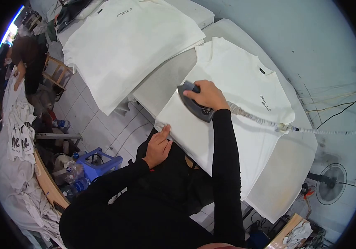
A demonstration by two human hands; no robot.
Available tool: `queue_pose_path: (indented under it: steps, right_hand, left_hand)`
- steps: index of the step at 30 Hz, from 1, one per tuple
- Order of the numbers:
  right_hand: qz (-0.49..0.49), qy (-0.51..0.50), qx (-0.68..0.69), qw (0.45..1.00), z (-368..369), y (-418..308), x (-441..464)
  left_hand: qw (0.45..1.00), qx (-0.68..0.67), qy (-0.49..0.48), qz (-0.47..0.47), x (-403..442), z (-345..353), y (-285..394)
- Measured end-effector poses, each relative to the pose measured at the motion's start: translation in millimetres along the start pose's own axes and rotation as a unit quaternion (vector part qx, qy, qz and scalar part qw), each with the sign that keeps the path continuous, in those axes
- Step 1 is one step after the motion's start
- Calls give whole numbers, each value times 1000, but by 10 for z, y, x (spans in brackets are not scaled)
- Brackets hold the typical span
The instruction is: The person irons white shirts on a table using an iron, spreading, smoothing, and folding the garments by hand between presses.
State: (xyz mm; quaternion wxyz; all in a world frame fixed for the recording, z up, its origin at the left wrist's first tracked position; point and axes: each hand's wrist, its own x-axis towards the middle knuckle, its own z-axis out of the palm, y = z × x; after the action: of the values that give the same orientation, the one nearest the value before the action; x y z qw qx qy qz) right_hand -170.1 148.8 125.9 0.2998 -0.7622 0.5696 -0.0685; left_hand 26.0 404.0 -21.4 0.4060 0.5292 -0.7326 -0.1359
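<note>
One white T-shirt (pixel 236 74) on desk (pixel 279 178), pressing judged partway: right hand (pixel 209 95) grips iron (pixel 192 103) over it, left hand (pixel 158 148) open at its edge, remainder undetermined; flat T-shirt pile (pixel 120 50) left of desk.

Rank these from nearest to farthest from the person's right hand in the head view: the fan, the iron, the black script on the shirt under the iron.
1. Iron: gripped in the right hand.
2. Black script: right of the hand, on the shirt.
3. Fan: far right, past the board.
</note>
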Motion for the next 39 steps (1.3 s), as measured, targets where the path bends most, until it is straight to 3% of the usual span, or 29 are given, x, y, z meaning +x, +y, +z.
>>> queue_pose_path:
  steps: [2,3,6,7,11,14,18,19,22,23,26,27,30,32,34,35,37,39]
  right_hand:
    - [-52,-59,-1,997,-18,20,-26]
    - [-25,-70,-17,997,-52,-17,1]
    - [71,81,-26,994,81,-36,115]
    - [85,74,-13,994,73,-21,159]
    - [-75,-43,-41,995,59,102,39]
    - [-41,-46,-8,998,59,45,-103]
    - [67,68,16,995,98,22,-64]
    - [41,76,3,996,140,90,-69]
    - [-32,-80,-10,996,15,150,-428]
    - [-37,-73,-8,997,72,220,-506]
    - [18,-70,36,997,-50,387,-744]
    - [30,-21,24,999,-59,475,-800]
    - [114,36,-24,993,-241,686,-1051]
    - [151,68,-25,986,-325,806,-1221]
    - [175,94,-26,980,-378,972,-1398]
    - [181,106,-23,978,-372,1070,-1493]
    - [194,124,-16,973,-356,1243,-1670]
    - [201,140,-15,969,-354,1363,-1849]
  left_hand:
    - [1000,-5,0,-2,12,9,7]
    - [1000,-8,-1,-4,16,8,13]
    - [1000,-6,1,0,25,3,31]
    - [1000,0,-1,6,40,-15,29]
    - [1000,-2,-14,6,2,-2,-36]
    - [1000,-13,-5,10,-2,39,-34]
    - [999,-14,-49,-9,-16,2,-17]
    - [998,-29,-55,-16,-8,-55,7]
    - [989,-85,41,-111,-140,-168,-92]
    - [971,-95,67,-209,27,-280,141]
    - [940,-106,118,-301,284,-342,122]
    - [938,-153,167,-261,376,-264,-16]
    - [943,-154,145,-257,669,-209,-94]
    - [950,-134,18,-280,980,-234,-19]
    - [954,-166,-88,-234,1354,-250,-187]
    - [962,-205,-59,-170,1630,-480,64]
    - [945,-292,45,-140,2214,-1204,1140]
    - [950,-295,102,12,2253,-1950,1548]
